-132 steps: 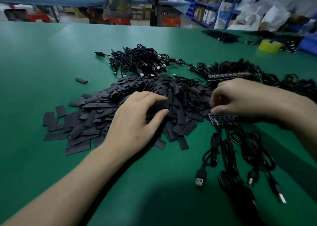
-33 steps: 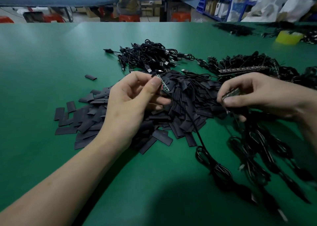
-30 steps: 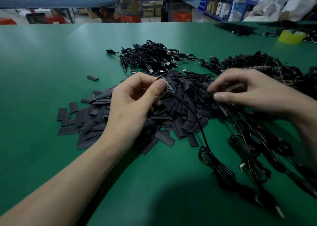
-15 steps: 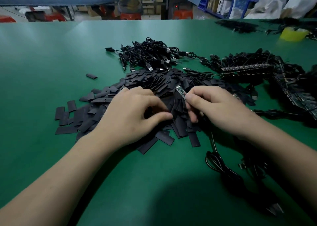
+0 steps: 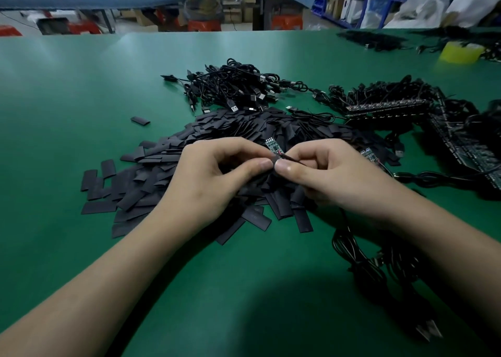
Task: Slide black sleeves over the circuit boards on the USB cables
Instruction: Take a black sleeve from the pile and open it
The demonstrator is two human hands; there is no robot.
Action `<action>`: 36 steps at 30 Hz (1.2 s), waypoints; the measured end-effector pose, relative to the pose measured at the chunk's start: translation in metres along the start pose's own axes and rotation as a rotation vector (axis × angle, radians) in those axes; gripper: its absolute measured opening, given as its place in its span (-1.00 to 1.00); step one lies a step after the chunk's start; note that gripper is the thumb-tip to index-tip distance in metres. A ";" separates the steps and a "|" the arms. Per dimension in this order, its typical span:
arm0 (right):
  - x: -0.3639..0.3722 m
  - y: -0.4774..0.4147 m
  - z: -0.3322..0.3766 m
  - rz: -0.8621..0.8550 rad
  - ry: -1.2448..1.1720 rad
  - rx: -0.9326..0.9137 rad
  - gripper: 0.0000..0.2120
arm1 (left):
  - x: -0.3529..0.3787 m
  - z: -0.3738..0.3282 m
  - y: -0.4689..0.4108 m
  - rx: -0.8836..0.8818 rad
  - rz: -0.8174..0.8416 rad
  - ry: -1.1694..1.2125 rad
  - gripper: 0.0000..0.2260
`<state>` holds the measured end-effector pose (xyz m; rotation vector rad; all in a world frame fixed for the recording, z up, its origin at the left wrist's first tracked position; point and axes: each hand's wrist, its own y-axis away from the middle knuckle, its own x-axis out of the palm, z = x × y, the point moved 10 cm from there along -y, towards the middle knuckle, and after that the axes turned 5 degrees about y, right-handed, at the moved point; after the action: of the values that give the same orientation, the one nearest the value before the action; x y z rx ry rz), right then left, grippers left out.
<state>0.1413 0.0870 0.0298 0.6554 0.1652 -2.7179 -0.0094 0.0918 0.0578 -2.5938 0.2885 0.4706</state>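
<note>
Over the sleeve pile [image 5: 217, 129] on the table [image 5: 81, 85], right hand [image 5: 325, 175] pinches the cable [image 5: 345, 244] below its bare circuit board [image 5: 272, 145], left hand [image 5: 217, 172] pinches what seems a sleeve [image 5: 273, 168]; flattened mouth may snag a board corner, straining the thin wires.

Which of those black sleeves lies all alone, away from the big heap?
The single sleeve on the green table, beyond the left edge of the heap; the rest lie bunched together in that heap.
</note>
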 end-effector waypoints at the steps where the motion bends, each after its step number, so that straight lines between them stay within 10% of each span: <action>1: 0.001 0.000 -0.002 0.006 -0.063 0.013 -0.69 | 0.003 0.003 0.001 -0.029 -0.002 0.086 -0.89; 9: -0.001 0.000 -0.008 -0.039 -0.187 0.050 -0.71 | 0.002 -0.023 0.006 0.213 -0.070 -0.247 -0.75; 21: -0.005 0.002 0.008 0.070 0.081 -0.069 -0.68 | -0.023 0.003 0.001 -0.017 -0.177 0.128 -0.83; 36: 0.000 0.008 0.016 0.172 0.167 -0.077 -0.64 | -0.016 -0.003 -0.001 0.031 -0.058 0.021 -0.82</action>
<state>0.1374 0.0763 0.0441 0.8335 0.2408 -2.4794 -0.0233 0.0932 0.0665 -2.5703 0.2252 0.4149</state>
